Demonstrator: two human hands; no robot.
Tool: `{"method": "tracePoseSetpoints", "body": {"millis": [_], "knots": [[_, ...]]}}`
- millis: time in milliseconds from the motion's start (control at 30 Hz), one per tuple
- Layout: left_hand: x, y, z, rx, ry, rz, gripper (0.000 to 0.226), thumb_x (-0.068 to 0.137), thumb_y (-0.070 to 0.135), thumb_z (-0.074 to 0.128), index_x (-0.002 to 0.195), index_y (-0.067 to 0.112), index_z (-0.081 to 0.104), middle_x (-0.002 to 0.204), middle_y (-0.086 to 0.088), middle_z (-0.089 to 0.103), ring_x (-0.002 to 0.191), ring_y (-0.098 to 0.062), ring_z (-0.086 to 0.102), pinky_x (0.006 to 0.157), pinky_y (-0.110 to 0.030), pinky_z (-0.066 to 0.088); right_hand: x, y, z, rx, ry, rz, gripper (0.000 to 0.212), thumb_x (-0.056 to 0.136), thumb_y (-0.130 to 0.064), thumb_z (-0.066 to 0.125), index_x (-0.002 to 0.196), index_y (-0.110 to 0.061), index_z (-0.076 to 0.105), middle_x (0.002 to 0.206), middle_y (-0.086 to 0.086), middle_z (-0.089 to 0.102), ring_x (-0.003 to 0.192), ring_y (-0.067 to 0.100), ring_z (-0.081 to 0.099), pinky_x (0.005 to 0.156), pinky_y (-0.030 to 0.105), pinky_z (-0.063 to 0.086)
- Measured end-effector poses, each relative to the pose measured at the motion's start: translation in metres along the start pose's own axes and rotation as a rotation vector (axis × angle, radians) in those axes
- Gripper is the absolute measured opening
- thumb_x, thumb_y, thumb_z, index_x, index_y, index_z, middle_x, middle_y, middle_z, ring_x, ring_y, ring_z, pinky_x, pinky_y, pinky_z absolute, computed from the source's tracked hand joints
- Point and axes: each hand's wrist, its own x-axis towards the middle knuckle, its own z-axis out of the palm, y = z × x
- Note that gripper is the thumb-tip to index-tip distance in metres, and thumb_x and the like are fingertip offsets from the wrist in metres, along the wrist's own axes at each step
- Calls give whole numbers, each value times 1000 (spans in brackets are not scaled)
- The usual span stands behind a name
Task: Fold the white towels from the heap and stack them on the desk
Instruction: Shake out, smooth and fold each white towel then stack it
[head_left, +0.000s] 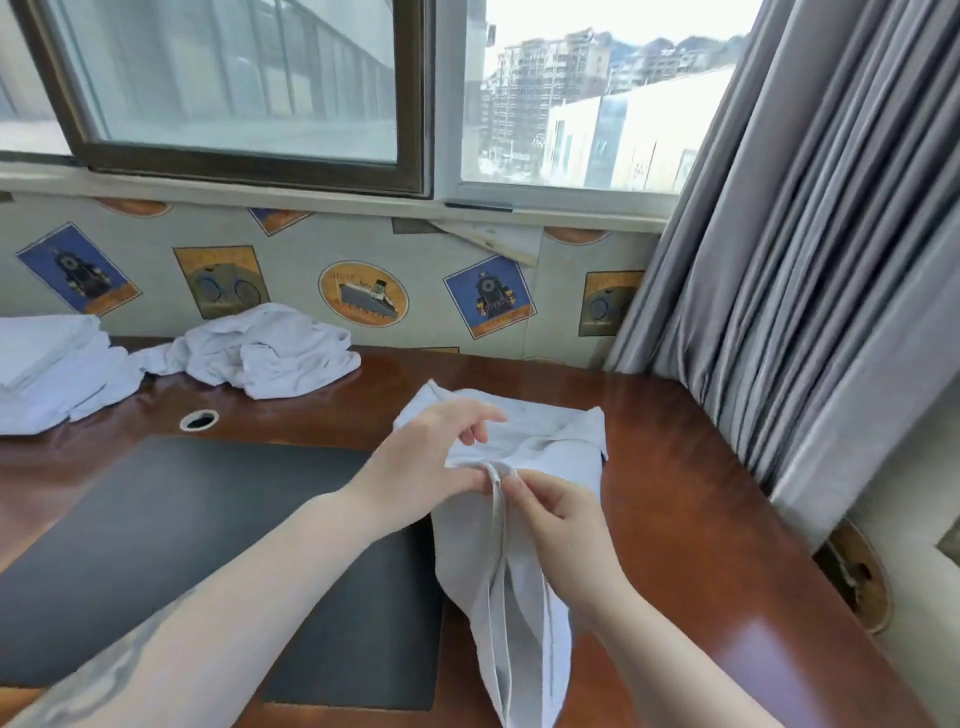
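A white towel (524, 525) lies partly bunched on the wooden desk (691, 499), its lower end hanging over the near edge. My left hand (431, 462) pinches the towel's hemmed edge at its middle. Right beside it, my right hand (561, 519) pinches the same hem, fingers curled. A heap of crumpled white towels (265, 353) sits at the back of the desk by the wall. Folded white towels (47, 364) are stacked at the far left.
A dark grey mat (208, 545) is inset in the desk under my left arm. A round cable hole (199, 420) lies behind it. Grey curtains (810, 260) hang at the right; a window and patterned wall stand behind.
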Motion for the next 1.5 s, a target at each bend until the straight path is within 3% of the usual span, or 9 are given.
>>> {"method": "tracePoseSetpoints", "body": {"millis": [133, 267, 400, 667, 800, 900, 1033, 1167, 1500], "knots": [[32, 18, -15, 59, -258, 155, 25, 89, 20, 69, 112, 29, 71, 104, 23, 67, 102, 11, 55, 87, -2, 37, 19, -21, -29, -47, -40, -30, 37, 97, -39, 54, 82, -13, 75, 63, 3, 49, 62, 14, 39, 61, 33, 32], [56, 36, -26, -67, -125, 135, 20, 84, 16, 73, 92, 34, 74, 88, 11, 72, 85, -7, 67, 82, -31, 55, 41, -46, -48, -143, 39, -107, 30, 98, -33, 57, 83, -16, 76, 63, 3, 59, 64, 9, 43, 62, 31, 37], [78, 51, -33, -62, -10, 183, 18, 80, 15, 76, 86, 32, 77, 77, 7, 71, 70, -12, 61, 67, -28, 49, 54, -63, -62, -226, 148, -132, 26, 98, -37, 56, 82, -28, 74, 64, -18, 64, 64, -3, 52, 60, 19, 39], [119, 83, -39, -65, 166, 211, 6, 79, 14, 78, 85, 15, 78, 80, 4, 74, 77, -12, 68, 78, -32, 53, 68, -74, -72, -348, 292, -228, 29, 95, -16, 50, 117, -30, 63, 63, -4, 60, 57, 8, 49, 63, 24, 42], [145, 99, -62, -175, 355, 175, 11, 78, 8, 78, 79, 18, 73, 82, -2, 74, 82, -22, 69, 82, -36, 54, 89, -100, -89, -443, 331, -235, 25, 86, -8, 52, 106, -19, 62, 79, -2, 67, 73, 18, 58, 71, 33, 46], [168, 106, -94, -264, 555, 131, 11, 80, 11, 78, 86, 16, 70, 88, -4, 72, 83, -17, 67, 79, -23, 52, 95, -107, -100, -549, 292, -214, 15, 82, 0, 48, 94, -8, 53, 74, 4, 59, 70, 26, 50, 64, 35, 44], [199, 116, -142, -239, 706, 112, 12, 85, 18, 74, 94, 14, 66, 89, 1, 65, 81, -12, 60, 70, -17, 44, 97, -124, -118, -588, 237, -275, 56, 76, 5, 48, 123, -24, 40, 102, 0, 65, 84, 29, 58, 72, 40, 50], [217, 123, -186, -242, 798, 116, 11, 86, 15, 72, 92, 15, 62, 86, 2, 62, 84, -15, 58, 75, -23, 43, 99, -168, -153, -644, 70, -503, 73, 75, 15, 54, 115, -42, 30, 121, -27, 47, 89, -3, 56, 75, 26, 48], [213, 132, -255, -199, 958, 154, 12, 87, 15, 71, 96, 9, 65, 92, -5, 63, 87, -17, 58, 80, -24, 43, 111, -255, -198, -1027, -339, -164, 41, 90, -6, 42, 91, -29, 76, 98, 0, 72, 90, 21, 68, 91, 43, 54]]}}
